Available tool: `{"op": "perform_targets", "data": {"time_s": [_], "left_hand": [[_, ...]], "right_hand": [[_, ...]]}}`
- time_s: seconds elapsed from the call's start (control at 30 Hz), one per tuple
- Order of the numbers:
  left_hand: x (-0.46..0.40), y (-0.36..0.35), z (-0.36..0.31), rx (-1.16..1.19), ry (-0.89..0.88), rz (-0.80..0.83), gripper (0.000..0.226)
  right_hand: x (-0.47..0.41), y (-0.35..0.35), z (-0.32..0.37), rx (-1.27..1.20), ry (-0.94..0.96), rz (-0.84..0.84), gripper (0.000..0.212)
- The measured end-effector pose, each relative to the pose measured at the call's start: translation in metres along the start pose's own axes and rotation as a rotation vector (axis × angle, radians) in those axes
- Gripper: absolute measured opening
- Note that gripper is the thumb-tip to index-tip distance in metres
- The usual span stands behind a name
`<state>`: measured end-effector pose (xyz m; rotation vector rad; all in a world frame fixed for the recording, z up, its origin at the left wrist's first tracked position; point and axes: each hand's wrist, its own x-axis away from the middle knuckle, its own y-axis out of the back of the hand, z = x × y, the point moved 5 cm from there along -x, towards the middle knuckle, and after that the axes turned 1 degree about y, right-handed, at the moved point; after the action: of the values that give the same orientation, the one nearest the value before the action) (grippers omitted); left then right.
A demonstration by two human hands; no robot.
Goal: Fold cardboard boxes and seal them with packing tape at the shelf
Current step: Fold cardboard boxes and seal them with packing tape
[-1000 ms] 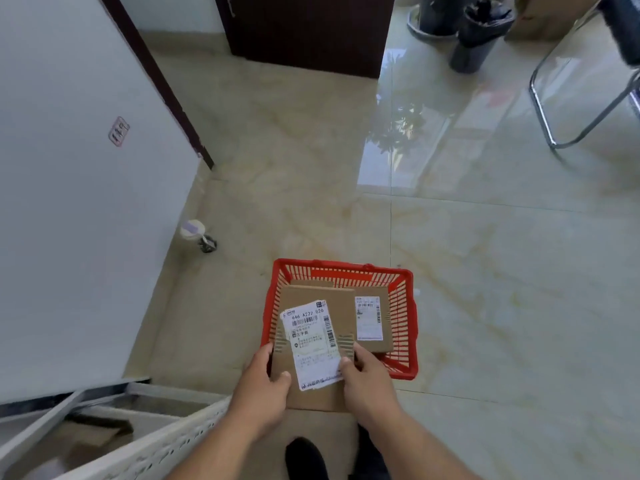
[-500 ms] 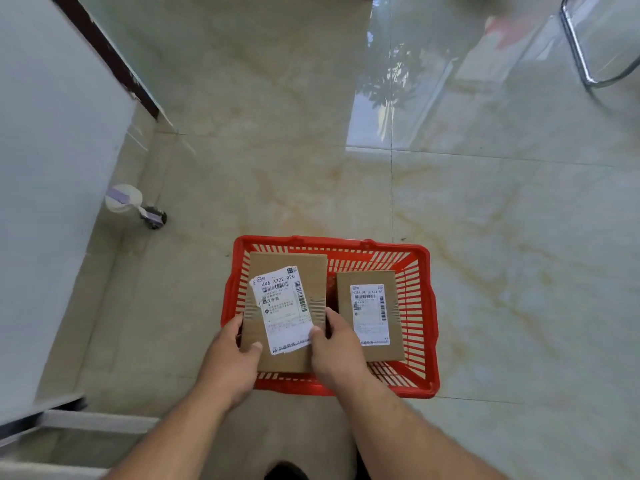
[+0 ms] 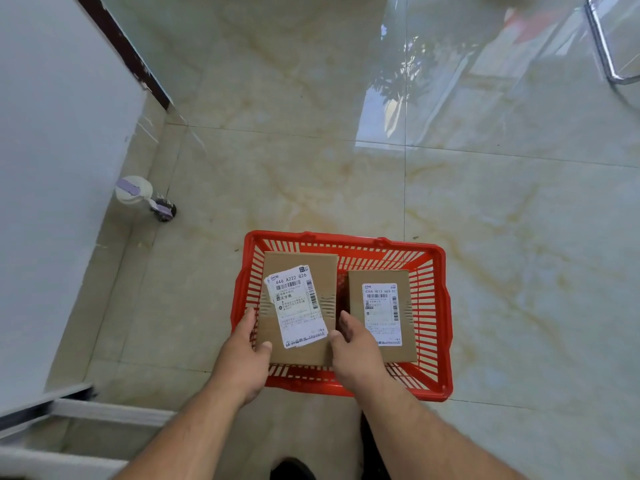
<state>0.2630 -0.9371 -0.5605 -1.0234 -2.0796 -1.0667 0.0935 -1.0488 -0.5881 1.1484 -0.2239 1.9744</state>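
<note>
Two hands hold a labelled box over a red basket.

The left hand [image 3: 242, 355] and right hand [image 3: 356, 351] grip opposite sides of the cardboard box [image 3: 322, 271] in the basket [image 3: 433, 306], just beside a second box [image 3: 377, 278].
</note>
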Motion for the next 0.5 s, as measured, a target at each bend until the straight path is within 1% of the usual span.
{"op": "perform_targets", "data": {"time_s": [0.07, 0.2, 0.3, 0.37, 0.5], "left_hand": [[0.015, 0.007, -0.002, 0.011, 0.013, -0.009, 0.076], [0.087, 0.03, -0.02, 0.079, 0.033, -0.06, 0.065], [0.155, 0.058, -0.047, 0.2, 0.063, -0.109, 0.062], [0.209, 0.075, -0.071, 0.229, 0.043, -0.126, 0.062], [0.324, 0.109, -0.128, 0.308, -0.074, -0.141, 0.062]], "right_hand": [[0.013, 0.008, -0.004, 0.007, -0.031, -0.001, 0.053], [0.085, 0.035, 0.018, 0.015, -0.017, 0.018, 0.051], [0.164, 0.052, 0.075, 0.093, 0.065, 0.07, 0.045], [0.226, 0.063, 0.122, 0.138, 0.129, 0.105, 0.04], [0.332, 0.084, 0.207, 0.239, 0.283, 0.116, 0.048]]}}
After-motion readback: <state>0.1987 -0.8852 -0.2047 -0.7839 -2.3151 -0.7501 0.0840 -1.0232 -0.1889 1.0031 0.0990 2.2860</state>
